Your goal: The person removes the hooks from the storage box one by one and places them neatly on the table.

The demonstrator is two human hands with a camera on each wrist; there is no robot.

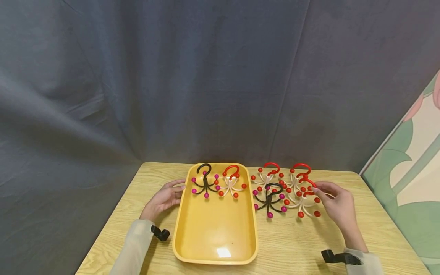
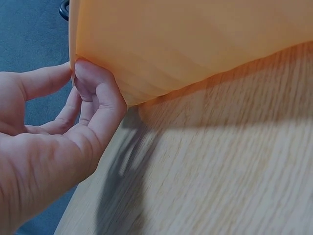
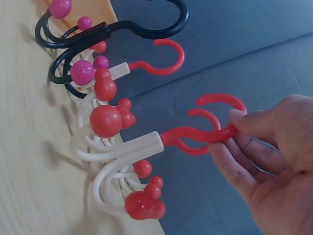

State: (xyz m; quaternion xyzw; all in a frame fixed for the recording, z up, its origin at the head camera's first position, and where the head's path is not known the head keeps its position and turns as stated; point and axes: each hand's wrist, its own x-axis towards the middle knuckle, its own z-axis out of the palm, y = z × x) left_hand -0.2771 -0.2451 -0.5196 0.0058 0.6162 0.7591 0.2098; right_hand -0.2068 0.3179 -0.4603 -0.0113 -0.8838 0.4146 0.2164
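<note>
pinching red-hooked white multi-arm hanger with right hand, gripping yellow tray with left hand; likely mid-pickup, probably needs lifting clear of neighbouring hangers next.

- Free room: near half of yellow rectangular plastic tray
- Obstacle right of it: black many-armed hook with magenta balls
- Grey cloth curtain bars the back

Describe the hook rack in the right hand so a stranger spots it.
Find the yellow tray on the wooden table. In the head view, hook racks cluster just right of it. Yours is the white-armed, red-topped rack at their right edge, the only one the right hand pinches.
</note>
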